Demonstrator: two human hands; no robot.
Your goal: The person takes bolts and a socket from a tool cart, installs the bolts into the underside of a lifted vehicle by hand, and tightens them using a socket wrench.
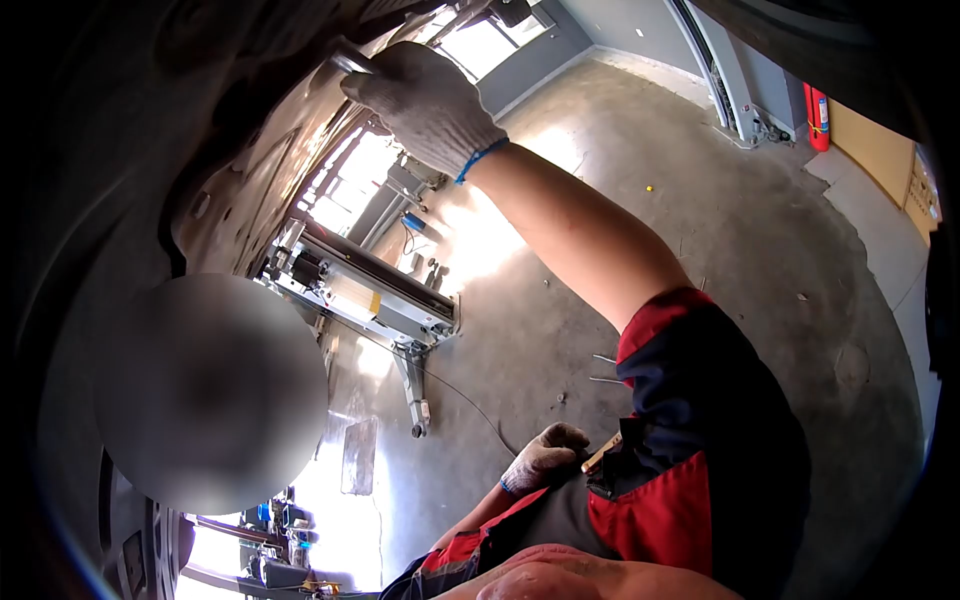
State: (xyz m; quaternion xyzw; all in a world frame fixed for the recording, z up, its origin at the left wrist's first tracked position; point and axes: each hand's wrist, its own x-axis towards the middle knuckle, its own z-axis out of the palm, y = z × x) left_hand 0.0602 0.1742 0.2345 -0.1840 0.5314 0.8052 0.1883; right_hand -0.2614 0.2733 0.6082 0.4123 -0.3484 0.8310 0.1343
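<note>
The upper glove (425,112) is greyish white, blue-edged. The sleeve (700,370) is navy and red. The extinguisher (817,118) beyond the fingers (368,90) is red.

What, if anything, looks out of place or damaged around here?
Loose bits on the concrete floor stand out: a small yellow piece and two thin strips lie where someone could step. The concrete's edge against the pale strip is ragged, perhaps chipped. I can't make out any clear spill.
</note>
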